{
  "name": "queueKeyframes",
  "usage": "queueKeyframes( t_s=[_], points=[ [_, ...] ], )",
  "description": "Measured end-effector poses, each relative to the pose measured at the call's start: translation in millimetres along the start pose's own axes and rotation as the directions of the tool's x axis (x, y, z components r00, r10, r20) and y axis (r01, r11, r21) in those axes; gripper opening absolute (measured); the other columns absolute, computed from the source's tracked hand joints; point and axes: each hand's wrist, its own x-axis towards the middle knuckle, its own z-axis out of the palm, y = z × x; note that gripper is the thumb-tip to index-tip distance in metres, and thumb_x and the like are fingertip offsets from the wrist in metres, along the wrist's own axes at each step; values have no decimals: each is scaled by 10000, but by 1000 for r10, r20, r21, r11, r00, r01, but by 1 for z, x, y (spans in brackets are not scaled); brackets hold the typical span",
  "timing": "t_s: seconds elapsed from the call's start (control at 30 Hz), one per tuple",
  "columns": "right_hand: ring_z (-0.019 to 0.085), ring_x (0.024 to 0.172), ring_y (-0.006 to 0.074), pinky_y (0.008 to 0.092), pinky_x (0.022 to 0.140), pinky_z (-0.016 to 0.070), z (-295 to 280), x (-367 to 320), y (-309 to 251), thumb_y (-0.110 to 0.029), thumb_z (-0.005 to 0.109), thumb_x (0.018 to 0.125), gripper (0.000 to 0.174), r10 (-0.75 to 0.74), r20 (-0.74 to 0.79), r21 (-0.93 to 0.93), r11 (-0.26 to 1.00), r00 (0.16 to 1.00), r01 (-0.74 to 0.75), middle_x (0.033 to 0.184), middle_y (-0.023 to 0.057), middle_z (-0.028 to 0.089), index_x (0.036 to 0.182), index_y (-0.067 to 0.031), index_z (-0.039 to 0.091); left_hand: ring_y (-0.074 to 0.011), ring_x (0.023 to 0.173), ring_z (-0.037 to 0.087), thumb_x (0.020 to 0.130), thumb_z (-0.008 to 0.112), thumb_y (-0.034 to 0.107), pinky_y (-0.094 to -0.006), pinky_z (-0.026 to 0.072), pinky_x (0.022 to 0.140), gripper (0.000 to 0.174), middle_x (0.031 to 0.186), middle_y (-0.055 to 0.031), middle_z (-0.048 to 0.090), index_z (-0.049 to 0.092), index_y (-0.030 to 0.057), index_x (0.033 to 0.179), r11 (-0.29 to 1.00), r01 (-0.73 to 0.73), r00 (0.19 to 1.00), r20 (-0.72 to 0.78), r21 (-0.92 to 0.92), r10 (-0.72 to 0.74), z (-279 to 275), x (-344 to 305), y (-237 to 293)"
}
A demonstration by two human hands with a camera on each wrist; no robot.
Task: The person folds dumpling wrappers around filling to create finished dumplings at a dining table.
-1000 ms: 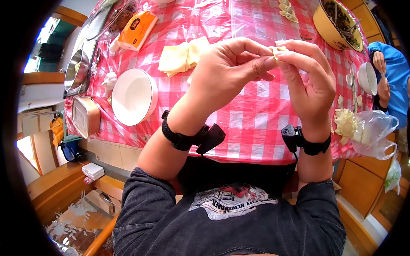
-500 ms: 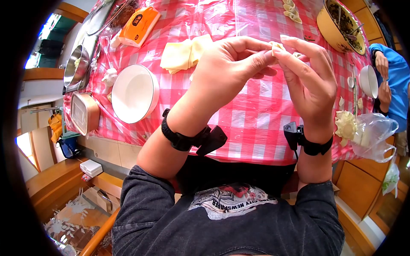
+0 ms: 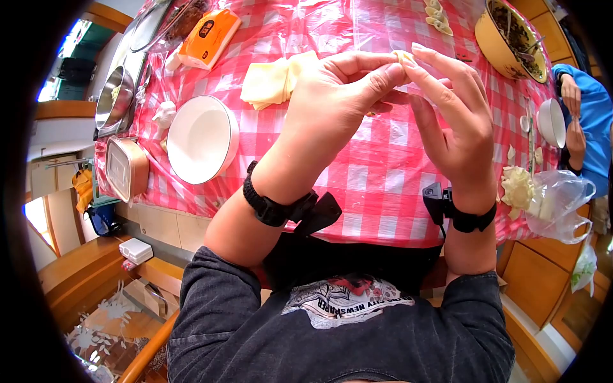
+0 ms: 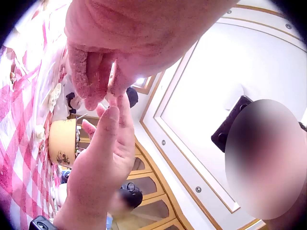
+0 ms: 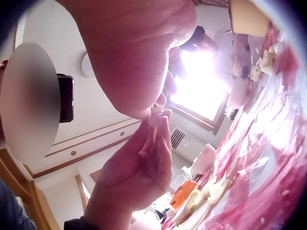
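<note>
Above the table, my left hand [image 3: 345, 89] pinches a small pale wonton [image 3: 405, 57] between its thumb and forefinger, which hide most of it. Opposite it is my right hand [image 3: 456, 121], its fingers extended and its forefinger tip right at the wonton's edge. The right thumb stands apart, below the forefinger. In the right wrist view the wonton [image 5: 156, 115] shows between the fingertips of the two hands. A stack of square yellow wrappers [image 3: 265, 83] lies on the checked cloth, just beyond my left wrist.
Several folded wontons [image 3: 437, 18] lie in a row at the back. A yellow pot of dark filling [image 3: 479, 45] stands back right, near another person in a blue sleeve [image 3: 590, 96]. At left are a white bowl [image 3: 201, 143], an orange tissue pack [image 3: 207, 41] and a lidded container [image 3: 124, 169].
Both hands have shifted slightly left and away from me with the wonton. The right thumb has come off the wonton and spread away from the forefinger.
</note>
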Motion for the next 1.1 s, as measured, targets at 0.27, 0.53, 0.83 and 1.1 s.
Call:
queueKeyframes(
  t_s=[0.27, 0.53, 0.83, 1.1],
  points=[
    [702, 992, 272, 356, 818, 576, 1, -4, -3, -46, 698, 917, 213, 34, -133, 113, 993, 990, -19, 1136, 148, 706, 1125, -30, 740, -220, 935, 762, 999, 686, 191, -298, 615, 787, 278, 1063, -141, 758, 685, -16, 1184, 1000, -17, 1000, -11, -4, 17, 2, 0, 1],
    [707, 986, 269, 345, 816, 578, 3, -5, -1, -53, 688, 935, 192, 41, -145, 113, 993, 989, -25, 1111, 148, 710, 1119, -23, 735, -235, 961, 760, 1016, 662, 192, -296, 608, 796, 248, 1086, -156, 754, 655, -12, 1157, 1000, -15, 1000, -11, 24, 15, 3, 0, 1],
    [707, 984, 243, 322, 825, 566, 5, -4, -3, -33, 669, 947, 162, 124, -165, 167, 981, 979, -96, 1094, 141, 717, 1095, -17, 734, -226, 1017, 745, 1028, 642, 188, -295, 602, 838, 234, 1081, -129, 744, 639, -6, 1159, 1000, -7, 998, -66, -29, 5, 1, 8, -8],
    [680, 1029, 180, 297, 844, 535, -3, 3, -6, -81, 620, 1004, 162, 256, -208, 252, 946, 944, -201, 1129, 105, 723, 1115, -15, 717, -193, 973, 733, 998, 691, 187, -299, 594, 862, 247, 1031, -114, 732, 670, -27, 1120, 981, -11, 998, -64, -192, -2, -6, 16, -20]
  ],
)
